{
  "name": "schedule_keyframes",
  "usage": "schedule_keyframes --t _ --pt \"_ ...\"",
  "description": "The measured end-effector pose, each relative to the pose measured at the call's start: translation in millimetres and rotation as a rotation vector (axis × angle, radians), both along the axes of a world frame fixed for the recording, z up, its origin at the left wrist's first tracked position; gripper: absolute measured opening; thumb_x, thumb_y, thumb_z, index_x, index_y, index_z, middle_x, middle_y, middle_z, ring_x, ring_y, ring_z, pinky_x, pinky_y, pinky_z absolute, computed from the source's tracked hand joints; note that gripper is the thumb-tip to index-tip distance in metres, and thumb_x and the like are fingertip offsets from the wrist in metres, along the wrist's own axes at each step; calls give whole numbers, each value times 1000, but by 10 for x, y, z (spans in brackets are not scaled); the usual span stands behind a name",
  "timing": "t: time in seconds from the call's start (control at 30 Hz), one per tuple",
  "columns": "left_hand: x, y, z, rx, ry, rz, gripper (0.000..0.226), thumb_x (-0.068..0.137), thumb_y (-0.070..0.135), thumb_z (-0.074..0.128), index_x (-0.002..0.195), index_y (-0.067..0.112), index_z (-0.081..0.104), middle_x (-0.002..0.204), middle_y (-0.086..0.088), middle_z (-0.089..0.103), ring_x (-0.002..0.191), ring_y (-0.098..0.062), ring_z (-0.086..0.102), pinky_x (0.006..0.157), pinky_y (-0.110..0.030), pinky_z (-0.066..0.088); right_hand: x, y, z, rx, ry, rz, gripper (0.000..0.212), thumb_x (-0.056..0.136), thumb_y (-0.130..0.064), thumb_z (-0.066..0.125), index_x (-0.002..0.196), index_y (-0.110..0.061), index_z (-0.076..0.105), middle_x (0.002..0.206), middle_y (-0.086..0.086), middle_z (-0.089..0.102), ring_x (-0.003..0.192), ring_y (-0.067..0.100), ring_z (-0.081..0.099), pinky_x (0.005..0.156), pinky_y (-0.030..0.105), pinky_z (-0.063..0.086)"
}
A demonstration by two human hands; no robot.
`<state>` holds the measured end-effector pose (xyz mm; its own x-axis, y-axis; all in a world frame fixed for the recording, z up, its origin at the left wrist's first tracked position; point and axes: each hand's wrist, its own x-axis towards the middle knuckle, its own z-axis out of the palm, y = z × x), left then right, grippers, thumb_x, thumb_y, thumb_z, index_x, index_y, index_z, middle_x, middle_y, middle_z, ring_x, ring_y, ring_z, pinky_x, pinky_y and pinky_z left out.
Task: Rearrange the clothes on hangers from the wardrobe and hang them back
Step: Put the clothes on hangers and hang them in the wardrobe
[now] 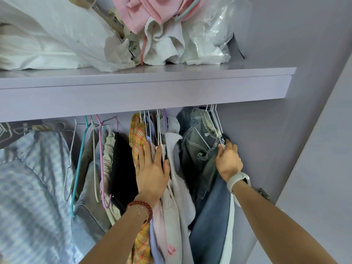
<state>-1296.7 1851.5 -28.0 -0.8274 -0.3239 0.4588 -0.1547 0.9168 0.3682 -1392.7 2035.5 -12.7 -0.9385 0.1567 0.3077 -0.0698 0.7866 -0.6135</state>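
Clothes hang on wire hangers under a lilac shelf (144,92). My left hand (152,168) lies flat with straight fingers against a cluster of garments: an orange plaid shirt (137,136), pale blue and pink pieces, and a white knit top (173,149). My right hand (228,159) grips the lower edge of grey denim jeans (196,141) on white hangers (213,119) at the far right of the rail. Blue jeans (211,216) hang below that hand. The rail itself is hidden behind the shelf front.
Left of my hands hang a black garment (122,164), beige pieces, empty teal (80,159) and pink (102,159) hangers, and a blue checked shirt (32,178). The shelf holds white bags, pink cloth (144,12) and clear plastic. The wardrobe's right wall (270,140) is close to my right hand.
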Motion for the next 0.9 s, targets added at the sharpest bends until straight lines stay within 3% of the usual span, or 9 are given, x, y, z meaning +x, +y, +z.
schedule_keyframes --t 0.1,0.3,0.4,0.47,0.57,0.67,0.77,0.83,0.9 --pt "11 -27 23 -41 -8 -17 73 83 52 8 142 18 36 154 -15 14 142 -34 4 112 -52 16 22 27 -20 59 35 -7 49 98 -32 35 140 -8 30 127 16 40 116 36 43 91 46 37" --pt "47 -20 70 -193 6 -32 53 87 38 32 124 11 57 135 -21 48 126 -46 39 95 -62 38 335 163 -213 247 140 54 56 94 -28 43 143 -8 26 145 15 33 125 36 38 95 51 35" --pt "52 -37 68 -267 -30 -45 52 86 37 32 122 10 59 129 -18 54 121 -47 45 93 -60 39 514 258 -366 324 159 83 60 89 -39 30 141 -10 32 144 17 36 130 37 36 102 53 32" --pt "27 -74 89 -302 -69 -43 54 87 38 30 124 10 58 130 -18 54 121 -48 44 94 -59 38 621 332 -405 393 103 96 59 91 -40 28 145 -17 23 151 11 24 138 32 22 109 52 21" --pt "93 -45 81 -304 -137 -34 60 89 41 20 137 14 43 145 -15 37 134 -45 25 106 -58 23 873 462 -491 457 2 122 59 94 -40 30 147 -22 12 155 3 10 142 26 7 113 48 11" --pt "325 104 34 -279 -141 -28 59 90 39 22 140 13 37 149 -15 29 138 -41 17 108 -59 14 1184 603 -468 473 70 169 66 85 -44 17 141 -14 33 147 9 34 135 33 29 106 51 26" --pt "678 372 122 -307 -154 -119 58 91 38 18 143 14 30 152 -12 22 141 -32 11 111 -56 11 1507 788 -374 466 135 179 58 84 -36 26 125 -8 54 129 14 55 118 36 52 93 53 42" --pt "928 600 151 -297 -163 -174 54 95 38 18 145 19 22 155 -5 14 142 -25 6 114 -50 7 1786 930 -301 447 201 190 52 83 -31 30 119 -6 59 122 14 60 112 35 57 89 53 45" --pt "1229 875 212 -233 -118 -230 58 92 40 16 144 18 28 153 -5 21 142 -23 12 113 -48 8 2096 1127 -253 448 291 211 48 83 -27 33 117 -6 60 119 12 62 110 33 58 89 51 47"
